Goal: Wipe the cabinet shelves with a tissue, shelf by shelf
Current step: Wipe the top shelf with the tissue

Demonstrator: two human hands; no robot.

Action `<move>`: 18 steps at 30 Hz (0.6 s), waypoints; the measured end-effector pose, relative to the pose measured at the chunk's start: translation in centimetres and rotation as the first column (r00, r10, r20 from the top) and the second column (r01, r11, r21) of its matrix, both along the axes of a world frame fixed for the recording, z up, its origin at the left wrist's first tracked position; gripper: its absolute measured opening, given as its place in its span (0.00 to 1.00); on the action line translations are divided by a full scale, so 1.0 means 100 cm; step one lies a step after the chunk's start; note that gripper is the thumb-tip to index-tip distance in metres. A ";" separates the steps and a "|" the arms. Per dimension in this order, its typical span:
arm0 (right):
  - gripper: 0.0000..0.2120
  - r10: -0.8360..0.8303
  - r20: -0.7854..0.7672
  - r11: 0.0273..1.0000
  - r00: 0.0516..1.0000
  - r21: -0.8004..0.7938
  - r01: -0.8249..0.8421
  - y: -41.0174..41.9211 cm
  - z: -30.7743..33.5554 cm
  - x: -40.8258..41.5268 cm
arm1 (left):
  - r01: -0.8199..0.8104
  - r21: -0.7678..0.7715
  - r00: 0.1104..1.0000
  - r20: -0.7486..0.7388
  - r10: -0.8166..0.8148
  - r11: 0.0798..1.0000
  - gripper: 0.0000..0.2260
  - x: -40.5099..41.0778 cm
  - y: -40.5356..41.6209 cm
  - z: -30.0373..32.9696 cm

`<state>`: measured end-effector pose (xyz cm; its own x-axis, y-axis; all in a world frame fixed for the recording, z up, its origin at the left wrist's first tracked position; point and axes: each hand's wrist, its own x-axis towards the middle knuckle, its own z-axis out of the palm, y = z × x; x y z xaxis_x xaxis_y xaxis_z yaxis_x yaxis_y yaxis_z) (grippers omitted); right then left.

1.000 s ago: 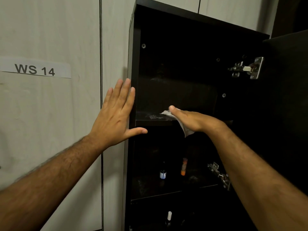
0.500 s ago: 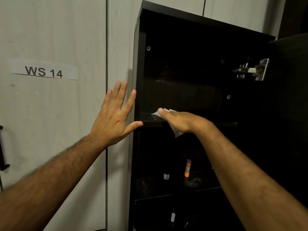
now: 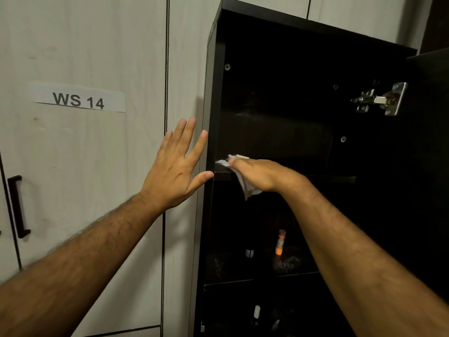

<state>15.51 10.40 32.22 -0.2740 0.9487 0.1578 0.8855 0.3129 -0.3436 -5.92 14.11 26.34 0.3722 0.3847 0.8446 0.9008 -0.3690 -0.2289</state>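
Note:
A tall black cabinet (image 3: 215,93) stands open against a pale wall. My right hand (image 3: 261,175) lies flat on its upper shelf (image 3: 222,175) near the left corner, pressing a white tissue (image 3: 246,187) whose edges stick out past the fingertips and hang below the shelf's front edge. My left hand (image 3: 176,170) is spread flat against the cabinet's outer left side, thumb at the level of the shelf.
The open door (image 3: 431,166) hangs at the right with a metal hinge (image 3: 381,99). On the lower shelf stand an orange tube (image 3: 280,243) and a small dark bottle (image 3: 249,251). More small bottles (image 3: 257,312) sit further down. A pale wardrobe labelled WS 14 (image 3: 79,100) is left.
My right hand has slid the tissue leftward along the upper shelf toward the left corner. My left hand stays flat on the cabinet's side.

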 end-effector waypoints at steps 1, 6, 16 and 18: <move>0.24 0.020 -0.005 1.000 1.000 0.004 -0.020 -0.002 -0.001 -0.006 | 0.000 0.000 1.000 -0.006 0.000 1.000 0.36 0.000 0.000 0.000; 0.24 0.161 -0.224 0.974 0.961 -0.122 -0.191 -0.006 0.005 0.014 | -0.003 -0.009 1.000 -0.017 0.003 1.000 0.36 -0.001 0.001 0.001; 0.27 0.029 -0.035 0.995 0.999 -0.094 -0.032 0.018 0.005 -0.023 | -0.034 -0.007 0.998 -0.047 0.033 0.999 0.34 -0.008 0.002 0.003; 0.27 0.046 0.019 0.993 0.999 -0.113 -0.044 0.020 0.009 -0.026 | -0.041 -0.003 0.997 -0.061 0.041 0.999 0.34 -0.009 0.002 0.003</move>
